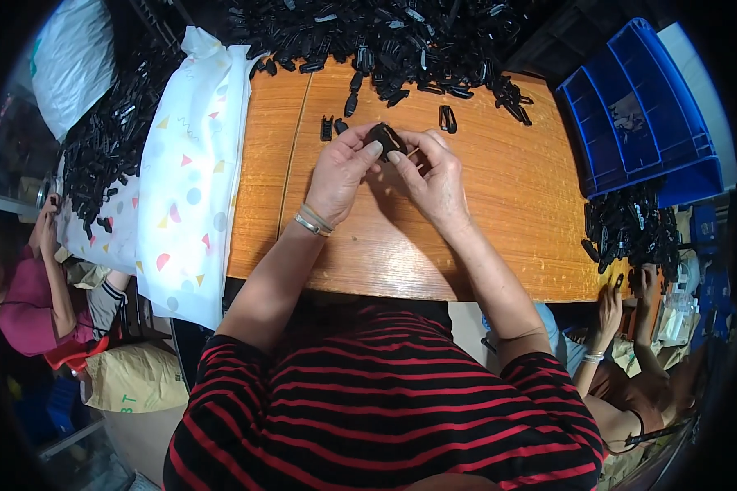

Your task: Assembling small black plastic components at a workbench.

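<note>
"Where's the black, oblong, plastic-looking piece (391, 141)?"
"Pinched between the fingertips of the left hand (337, 173) and right hand (439, 178), above the brown wooden table (512, 204)."
"How far along?"
"Seemingly unfinished; the jumbled heap of black pieces (409, 41) beyond could be done or waiting."

Green lettering (128, 404) stands on the brown paper sack (143, 372).

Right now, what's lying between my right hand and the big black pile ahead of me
In the head view, one loose black piece lies there on the wooden tabletop.
</note>
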`<state>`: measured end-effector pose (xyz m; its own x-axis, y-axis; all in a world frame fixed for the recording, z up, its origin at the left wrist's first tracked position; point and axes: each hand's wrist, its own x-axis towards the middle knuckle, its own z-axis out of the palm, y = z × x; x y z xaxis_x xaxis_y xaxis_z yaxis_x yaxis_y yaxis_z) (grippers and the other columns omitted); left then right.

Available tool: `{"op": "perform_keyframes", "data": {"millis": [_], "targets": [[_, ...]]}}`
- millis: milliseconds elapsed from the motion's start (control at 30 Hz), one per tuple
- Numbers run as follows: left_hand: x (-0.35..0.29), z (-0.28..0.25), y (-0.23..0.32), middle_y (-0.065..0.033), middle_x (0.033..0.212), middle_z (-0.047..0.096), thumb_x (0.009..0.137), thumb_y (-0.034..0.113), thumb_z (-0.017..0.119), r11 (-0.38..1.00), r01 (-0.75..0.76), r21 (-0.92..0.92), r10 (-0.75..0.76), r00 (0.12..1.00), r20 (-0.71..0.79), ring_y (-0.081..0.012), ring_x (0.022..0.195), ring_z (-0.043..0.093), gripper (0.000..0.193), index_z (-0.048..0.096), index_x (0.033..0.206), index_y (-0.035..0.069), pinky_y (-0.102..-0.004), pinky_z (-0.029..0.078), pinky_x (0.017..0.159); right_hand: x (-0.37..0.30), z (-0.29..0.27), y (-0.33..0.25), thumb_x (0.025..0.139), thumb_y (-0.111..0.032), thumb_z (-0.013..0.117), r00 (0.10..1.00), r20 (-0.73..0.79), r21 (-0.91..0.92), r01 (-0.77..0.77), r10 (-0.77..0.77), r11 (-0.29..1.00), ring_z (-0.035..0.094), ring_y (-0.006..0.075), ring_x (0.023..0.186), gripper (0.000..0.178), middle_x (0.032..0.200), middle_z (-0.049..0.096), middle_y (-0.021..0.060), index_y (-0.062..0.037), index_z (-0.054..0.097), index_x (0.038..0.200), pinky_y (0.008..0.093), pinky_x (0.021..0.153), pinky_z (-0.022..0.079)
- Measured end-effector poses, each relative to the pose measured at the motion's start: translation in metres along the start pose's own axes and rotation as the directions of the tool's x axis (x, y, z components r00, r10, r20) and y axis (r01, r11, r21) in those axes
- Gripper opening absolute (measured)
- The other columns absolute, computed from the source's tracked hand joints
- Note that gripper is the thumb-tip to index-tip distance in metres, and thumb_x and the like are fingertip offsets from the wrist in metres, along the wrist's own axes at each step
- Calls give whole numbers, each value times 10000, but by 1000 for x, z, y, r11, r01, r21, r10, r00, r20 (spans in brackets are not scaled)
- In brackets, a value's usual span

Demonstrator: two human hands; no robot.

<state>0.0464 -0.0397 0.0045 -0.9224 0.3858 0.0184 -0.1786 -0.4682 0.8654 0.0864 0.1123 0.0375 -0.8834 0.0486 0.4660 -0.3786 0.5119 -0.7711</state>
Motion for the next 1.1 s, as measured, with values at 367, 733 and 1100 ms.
{"op": "perform_keyframes", "data": {"millis": [367, 733, 1100], "targets": [[-9, -8, -7, -21, 1066, 644, 936, 81, 584, 994, 6, -112, -3, 1000, 29, -42, 795, 541, 351, 553, 1279, 8, -167, 453, 711, -12, 6, -1, 797, -34, 711, 999, 9, 3, -49, 49, 999, 511, 107, 625, 186, 744, 527, 40, 2, 671, 975, 232, 548, 426], [-30, 12, -6, -25, 1046, 628, 962, 85, 537, 969, -161, 186, 165, 986, -7, -75, 902, 578, 325, 537, 1275, -5, -218, 470, 823, -33, 22, 2, 758, -2, 724, 990, -108, -93, 82, -92, 992, 568, 160, 634, 256, 828, 570, 93, -15, 668, 1007, 264, 548, 476], [-40, 6, -8, -27, 848, 599, 1024, 205, 416, 965, -102, 241, 95, 995, 38, -83, 768, 548, 270, 583, 940, 11, -224, 457, 702, -48, 44, 4, 778, -103, 708, 1000, 7, 1, 17, -17, 1000, 555, 284, 765, 392, 919, 539, 132, -26, 559, 1132, 354, 675, 480]]}}
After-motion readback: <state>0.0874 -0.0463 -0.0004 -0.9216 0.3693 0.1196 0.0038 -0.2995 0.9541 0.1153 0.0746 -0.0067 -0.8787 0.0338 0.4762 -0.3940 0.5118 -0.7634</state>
